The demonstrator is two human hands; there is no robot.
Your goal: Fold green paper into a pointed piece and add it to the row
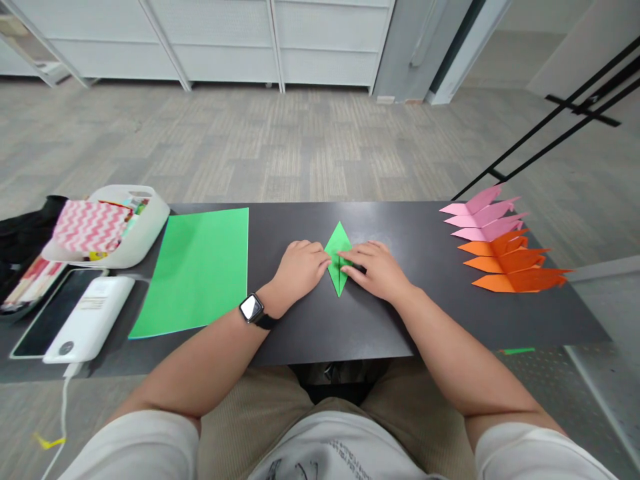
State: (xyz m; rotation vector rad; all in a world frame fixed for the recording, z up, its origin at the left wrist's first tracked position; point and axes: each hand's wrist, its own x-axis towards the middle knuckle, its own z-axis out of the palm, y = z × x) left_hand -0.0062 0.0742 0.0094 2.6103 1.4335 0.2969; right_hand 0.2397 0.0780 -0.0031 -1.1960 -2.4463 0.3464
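Past the green sheet, touching the left edge of the green fold on the table with the curled left hand. Touching its middle with the bent right hand; hard to tell if pinching with either.

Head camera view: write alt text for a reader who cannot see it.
A person's left hand and right hand touch a folded green paper diamond on a dark table. A flat green sheet and a white basket sit to the left; pink folded shapes and orange folded shapes line up at the right.
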